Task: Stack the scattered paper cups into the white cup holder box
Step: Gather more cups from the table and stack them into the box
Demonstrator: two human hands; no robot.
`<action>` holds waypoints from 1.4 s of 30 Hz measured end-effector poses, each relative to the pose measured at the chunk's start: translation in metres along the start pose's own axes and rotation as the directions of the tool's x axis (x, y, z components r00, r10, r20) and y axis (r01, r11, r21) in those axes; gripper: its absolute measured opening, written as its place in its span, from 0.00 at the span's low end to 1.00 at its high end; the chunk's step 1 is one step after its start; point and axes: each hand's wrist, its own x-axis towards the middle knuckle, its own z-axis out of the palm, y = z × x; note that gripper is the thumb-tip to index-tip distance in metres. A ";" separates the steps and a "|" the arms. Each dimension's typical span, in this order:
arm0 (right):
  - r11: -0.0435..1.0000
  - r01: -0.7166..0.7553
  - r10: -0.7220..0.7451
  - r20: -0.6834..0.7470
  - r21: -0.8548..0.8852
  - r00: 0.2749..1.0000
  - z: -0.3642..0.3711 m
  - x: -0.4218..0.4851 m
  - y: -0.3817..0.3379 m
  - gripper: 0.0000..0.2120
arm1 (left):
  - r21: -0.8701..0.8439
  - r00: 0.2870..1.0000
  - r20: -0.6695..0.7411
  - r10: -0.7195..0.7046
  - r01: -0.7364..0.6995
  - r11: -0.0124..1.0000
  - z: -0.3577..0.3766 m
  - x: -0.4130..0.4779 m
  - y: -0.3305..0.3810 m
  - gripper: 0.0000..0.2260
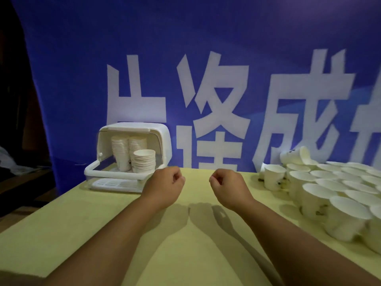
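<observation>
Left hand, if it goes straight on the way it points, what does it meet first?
Probably nothing on the table: the left hand points forward and slightly right, passing right of the white cup holder box. Past the table's far edge hangs the blue banner, though depth is unclear.

Counter: pale yellow. Box: white. Paper cups: white, small dark prints on sides. Backdrop banner: blue, large white characters.
</observation>
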 end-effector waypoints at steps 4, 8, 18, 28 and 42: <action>0.998 -0.026 0.024 -0.048 -0.053 0.999 -0.048 -0.046 0.016 0.07 | -0.016 0.996 0.073 0.050 -0.049 0.999 0.018 -0.032 0.056 0.10; 0.995 -0.026 0.015 -0.118 -0.098 0.993 -0.093 -0.090 0.033 0.07 | -0.038 0.982 0.144 0.125 -0.121 0.992 0.041 -0.063 0.116 0.07; 0.947 -0.206 0.124 -0.312 -0.245 0.942 -0.192 -0.161 0.101 0.09 | -0.194 0.859 0.434 0.272 -0.206 0.959 0.104 -0.109 0.229 0.20; 0.810 -0.459 0.379 -0.271 -0.364 0.885 -0.216 -0.180 0.160 0.31 | 0.002 0.779 0.582 0.233 -0.288 0.958 0.170 -0.097 0.277 0.33; 0.922 -0.360 0.299 -0.331 -0.142 0.895 -0.178 -0.160 0.144 0.08 | 0.122 0.933 0.332 0.141 -0.191 0.974 0.132 -0.101 0.231 0.16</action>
